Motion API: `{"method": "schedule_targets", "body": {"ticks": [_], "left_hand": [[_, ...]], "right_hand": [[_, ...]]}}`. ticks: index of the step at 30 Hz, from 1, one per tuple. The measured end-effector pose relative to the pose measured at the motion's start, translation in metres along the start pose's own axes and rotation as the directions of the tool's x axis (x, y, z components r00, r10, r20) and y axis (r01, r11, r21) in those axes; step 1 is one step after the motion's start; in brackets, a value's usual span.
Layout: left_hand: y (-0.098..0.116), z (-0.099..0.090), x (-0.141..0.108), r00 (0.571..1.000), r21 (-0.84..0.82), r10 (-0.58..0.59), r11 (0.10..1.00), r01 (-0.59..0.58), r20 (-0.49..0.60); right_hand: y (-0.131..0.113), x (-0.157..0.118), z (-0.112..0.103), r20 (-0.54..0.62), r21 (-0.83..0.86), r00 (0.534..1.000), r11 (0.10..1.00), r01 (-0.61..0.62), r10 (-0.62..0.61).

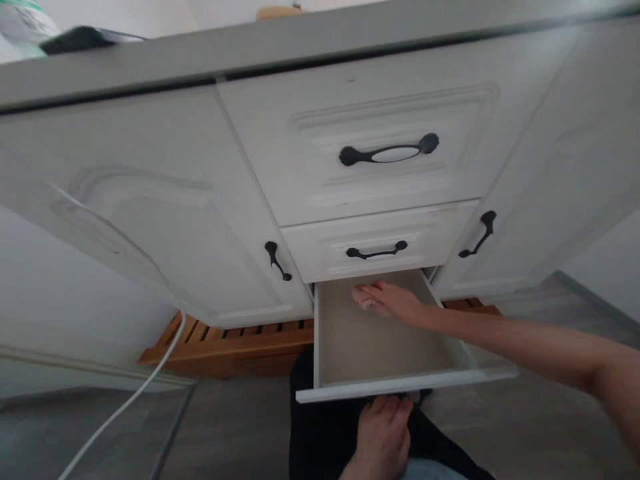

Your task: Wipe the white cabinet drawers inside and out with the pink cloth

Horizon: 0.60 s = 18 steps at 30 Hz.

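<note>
The bottom drawer [345,333] of a white cabinet is pulled out, and its bare inner floor shows. Inside it, toward the back, my right hand [380,300] is closed with bent fingers, low over the drawer floor. Something pale and crumpled shows at its fingers, too small to make out clearly. My left hand [384,430] is at the outside of the drawer front [410,385], its fingers curled at the dark handle [425,396], which is mostly hidden.
Above are two closed drawers with dark handles [390,152], flanked by cabinet doors [150,220]. A wooden slatted platform [230,353] lies beneath the cabinet. A white cable [150,380] hangs at the left. On the countertop [165,60] lies a dark object [83,40]. My legs [325,427] are under the drawer.
</note>
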<state>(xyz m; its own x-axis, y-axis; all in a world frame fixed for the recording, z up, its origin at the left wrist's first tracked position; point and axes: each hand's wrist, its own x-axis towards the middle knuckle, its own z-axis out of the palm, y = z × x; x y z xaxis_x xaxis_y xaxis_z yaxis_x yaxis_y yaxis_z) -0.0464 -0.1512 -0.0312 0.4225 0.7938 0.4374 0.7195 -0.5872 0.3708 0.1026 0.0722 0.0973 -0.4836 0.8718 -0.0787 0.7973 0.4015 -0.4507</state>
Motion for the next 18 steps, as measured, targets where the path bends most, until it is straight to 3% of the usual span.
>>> {"method": "schedule_targets", "body": {"ticks": [5, 9, 13, 16, 18], "left_hand": [[-0.003, 0.003, 0.004, 0.999, 0.064, 0.034, 0.997, -0.034, -0.002], [-0.004, 0.005, 0.005, 0.998, 0.115, 0.054, 0.992, -0.058, 0.039], [-0.003, 0.006, 0.004, 0.998, 0.13, 0.068, 0.989, -0.07, 0.016], [-0.002, 0.013, 0.002, 0.995, 0.117, 0.062, 0.992, -0.052, -0.077], [-0.002, 0.019, 0.002, 0.991, 0.128, 0.057, 0.991, -0.041, -0.124]], "right_hand": [[-0.042, 0.103, 0.053, -0.094, 0.1, 0.995, 0.995, -0.03, 0.039], [-0.05, 0.136, 0.076, -0.066, 0.184, 0.997, 0.983, -0.022, 0.035], [-0.04, 0.125, 0.088, 0.023, 0.207, 0.999, 0.978, 0.025, -0.031], [-0.034, 0.082, 0.102, 0.137, 0.194, 0.981, 0.975, 0.109, -0.137], [-0.031, 0.043, 0.113, 0.262, 0.208, 0.934, 0.96, 0.19, -0.242]]}}
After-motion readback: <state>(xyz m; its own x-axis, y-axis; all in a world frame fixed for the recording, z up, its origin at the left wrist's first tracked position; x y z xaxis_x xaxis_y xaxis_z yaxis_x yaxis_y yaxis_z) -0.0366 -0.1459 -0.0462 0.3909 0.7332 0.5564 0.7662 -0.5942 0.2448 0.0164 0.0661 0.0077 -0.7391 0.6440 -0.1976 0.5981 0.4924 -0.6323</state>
